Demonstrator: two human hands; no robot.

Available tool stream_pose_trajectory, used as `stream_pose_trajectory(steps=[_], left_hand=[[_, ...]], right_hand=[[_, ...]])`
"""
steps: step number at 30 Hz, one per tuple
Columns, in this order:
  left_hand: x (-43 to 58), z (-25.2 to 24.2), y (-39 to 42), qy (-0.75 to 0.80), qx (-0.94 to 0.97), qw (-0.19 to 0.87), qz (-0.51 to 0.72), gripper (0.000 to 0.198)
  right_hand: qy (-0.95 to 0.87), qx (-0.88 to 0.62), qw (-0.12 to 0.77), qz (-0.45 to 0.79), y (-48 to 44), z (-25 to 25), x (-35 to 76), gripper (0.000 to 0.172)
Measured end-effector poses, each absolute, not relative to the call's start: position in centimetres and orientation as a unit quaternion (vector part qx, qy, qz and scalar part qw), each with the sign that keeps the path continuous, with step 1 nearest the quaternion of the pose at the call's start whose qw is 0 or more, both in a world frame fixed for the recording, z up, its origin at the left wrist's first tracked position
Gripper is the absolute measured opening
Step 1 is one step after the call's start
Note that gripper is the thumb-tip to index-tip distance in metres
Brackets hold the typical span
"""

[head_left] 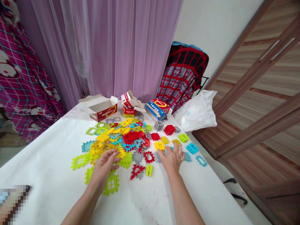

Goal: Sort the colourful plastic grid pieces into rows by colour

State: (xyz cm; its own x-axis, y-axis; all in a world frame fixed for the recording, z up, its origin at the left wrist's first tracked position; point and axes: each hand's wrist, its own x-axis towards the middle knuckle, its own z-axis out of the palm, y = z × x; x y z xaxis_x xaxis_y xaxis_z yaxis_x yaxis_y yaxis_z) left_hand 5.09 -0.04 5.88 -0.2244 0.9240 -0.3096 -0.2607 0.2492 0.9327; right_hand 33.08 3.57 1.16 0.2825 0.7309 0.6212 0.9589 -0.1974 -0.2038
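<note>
On my feed a white table carries a loose heap of coloured plastic tiles, left of the middle. Behind it I see an open red box and — farther right — a blue box. To the heap's right stand a grey stack and a red stack; nearer me lies a red triangle.

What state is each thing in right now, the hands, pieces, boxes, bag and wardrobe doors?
Left hand: fingers loosely curled by the heap; grip unclear
Right hand: fingers spread, low over loose pieces
Heap of plastic pieces: jumbled, overlapping
Grey pieces behind the right hand: bunched together
Red box at left: open-topped
Blue box: lying down
White bag: crumpled
Wardrobe doors: shut
</note>
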Motion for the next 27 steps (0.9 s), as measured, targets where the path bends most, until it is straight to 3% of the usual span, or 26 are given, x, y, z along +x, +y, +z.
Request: stream_pose_trajectory(steps=[27], left_hand=[[4.90, 6.08, 0.20, 0.572, 0.274, 0.550, 0.543, 0.073]], right_hand=[[-0.566, -0.756, 0.272, -0.184, 3.67, 1.00, 32.70, 0.034]])
